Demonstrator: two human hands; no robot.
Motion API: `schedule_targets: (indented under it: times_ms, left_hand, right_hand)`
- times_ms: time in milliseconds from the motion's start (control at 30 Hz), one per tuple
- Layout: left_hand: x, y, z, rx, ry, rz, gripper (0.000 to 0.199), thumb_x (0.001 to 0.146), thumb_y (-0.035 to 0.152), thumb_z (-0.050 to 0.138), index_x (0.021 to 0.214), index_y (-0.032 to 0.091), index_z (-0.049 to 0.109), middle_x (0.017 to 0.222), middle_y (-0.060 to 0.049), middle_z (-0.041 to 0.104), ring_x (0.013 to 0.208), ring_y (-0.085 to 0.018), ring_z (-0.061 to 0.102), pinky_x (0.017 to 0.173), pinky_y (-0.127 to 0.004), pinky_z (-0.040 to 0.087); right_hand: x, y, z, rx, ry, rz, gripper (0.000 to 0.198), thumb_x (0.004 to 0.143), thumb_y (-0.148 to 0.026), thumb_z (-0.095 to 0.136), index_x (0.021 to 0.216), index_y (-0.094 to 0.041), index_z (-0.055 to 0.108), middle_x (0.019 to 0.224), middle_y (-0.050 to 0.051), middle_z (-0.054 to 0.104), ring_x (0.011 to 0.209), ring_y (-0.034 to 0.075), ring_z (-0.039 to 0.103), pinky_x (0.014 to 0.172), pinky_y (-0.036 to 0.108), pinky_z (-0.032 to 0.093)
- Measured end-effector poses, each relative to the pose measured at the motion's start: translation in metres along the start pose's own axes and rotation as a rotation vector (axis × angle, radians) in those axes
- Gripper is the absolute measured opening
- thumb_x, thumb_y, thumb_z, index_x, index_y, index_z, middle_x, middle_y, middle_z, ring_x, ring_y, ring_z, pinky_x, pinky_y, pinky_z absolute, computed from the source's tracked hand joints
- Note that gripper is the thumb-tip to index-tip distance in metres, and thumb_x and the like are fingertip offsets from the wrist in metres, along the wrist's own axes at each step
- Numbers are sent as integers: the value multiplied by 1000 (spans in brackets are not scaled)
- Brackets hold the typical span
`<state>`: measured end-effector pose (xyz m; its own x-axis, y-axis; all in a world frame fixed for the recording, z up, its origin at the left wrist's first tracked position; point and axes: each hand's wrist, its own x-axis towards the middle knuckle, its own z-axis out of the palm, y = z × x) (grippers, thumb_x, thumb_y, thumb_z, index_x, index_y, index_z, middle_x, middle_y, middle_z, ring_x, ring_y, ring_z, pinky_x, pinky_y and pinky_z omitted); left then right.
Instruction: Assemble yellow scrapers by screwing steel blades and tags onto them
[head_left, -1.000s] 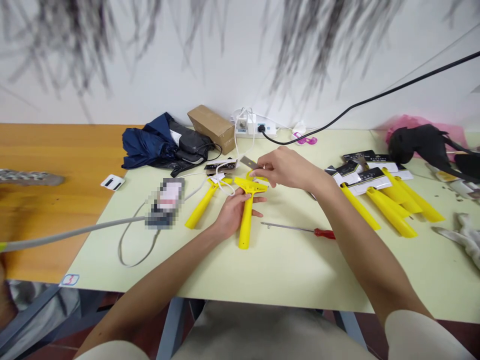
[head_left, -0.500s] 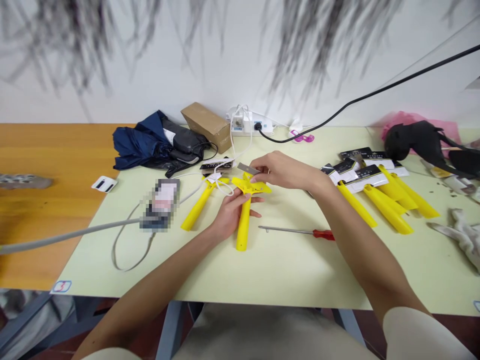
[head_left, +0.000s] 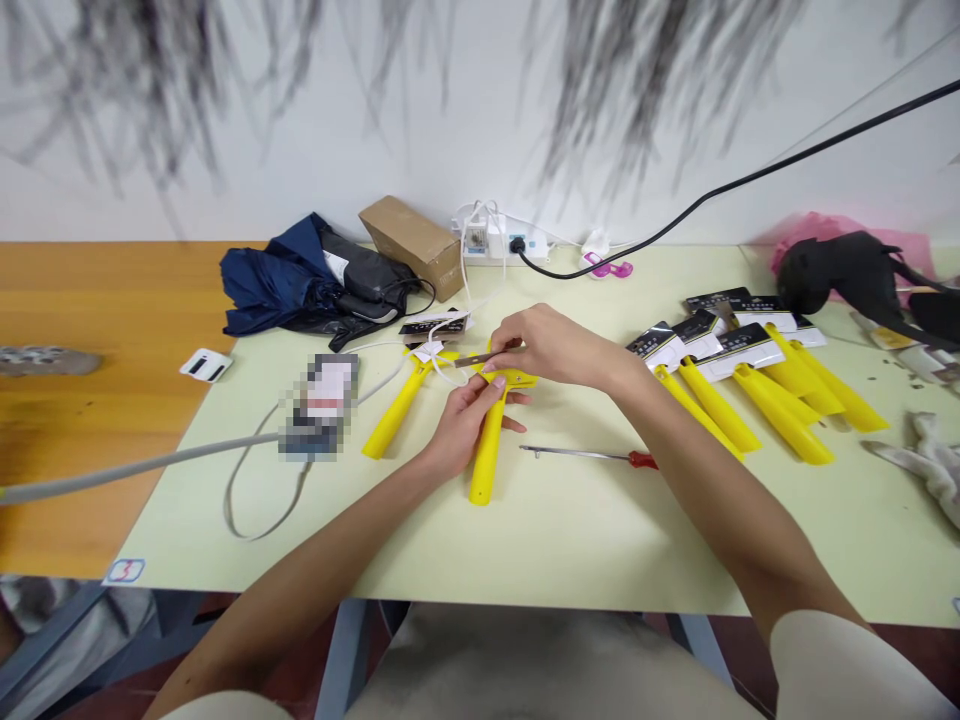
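My left hand [head_left: 466,425] grips a yellow plastic scraper [head_left: 486,455] just below its wide head, thumb on top and the other fingers behind. The scraper's handle points down toward me. My right hand [head_left: 536,345] pinches a flat, thin metal blade [head_left: 472,361] and holds it over the left side of the scraper head. Its fingers hide part of the head and one end of the blade. Just left of my left hand lies another yellow scraper [head_left: 395,408]. To the right of the held scraper is a long screwdriver [head_left: 577,453] with a red handle.
Several yellow scrapers [head_left: 780,412] with black-and-white cards lie to the right, beside my right forearm. A phone-like device [head_left: 322,405] and cables lie left. Behind are a navy umbrella [head_left: 281,280], a cardboard box [head_left: 416,245], a power strip [head_left: 536,248] and a black cable [head_left: 705,200].
My right hand has turned the blade, so it now points left across the scraper head. The right forearm has shifted slightly left. My left hand keeps its hold on the scraper.
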<state>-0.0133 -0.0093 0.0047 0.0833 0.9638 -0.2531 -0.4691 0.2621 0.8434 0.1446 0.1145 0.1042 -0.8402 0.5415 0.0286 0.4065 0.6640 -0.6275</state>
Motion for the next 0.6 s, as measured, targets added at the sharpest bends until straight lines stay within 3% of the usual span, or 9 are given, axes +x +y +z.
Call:
schedule_targets:
  times_ms: [233,367,467,533,600]
  left_hand:
    - [-1,2,0,-58,61,8,35,94,46,86,106,16,73,121,-13,76,109,-29,79,65,-32,68]
    - [-1,5,1,-90,89,-3,36,89,44,89,96,17,67,118,-13,76,109,-31,79,64,-32,67]
    - [-1,7,2,-90,79,-2,37,86,43,91,94,16,66,120,-13,76,108,-31,79,64,-31,66]
    - [-2,8,3,-81,76,5,38,85,42,91,90,16,65,117,-14,76,105,-29,80,64,-31,66]
    - [-2,8,2,-66,71,20,37,86,42,90,86,16,63,115,-14,77,100,-27,79,64,-31,66]
  right_hand:
    - [1,2,1,-116,30,85,26,100,-30,72,76,-20,70,71,1,63,68,17,48,68,35,28]
    - [-3,4,-7,-100,92,90,14,103,-33,72,106,-21,76,77,0,66,71,18,53,69,32,32]
    - [-8,2,-14,-43,122,66,33,106,-29,66,138,-21,66,91,2,72,78,21,61,74,31,38]
    - [-10,0,-16,-6,101,78,36,106,-19,57,142,-22,62,98,4,75,78,20,63,76,31,41]
    - [-12,-1,-17,0,76,79,34,102,-9,49,129,-19,67,104,7,76,79,20,65,76,32,42]
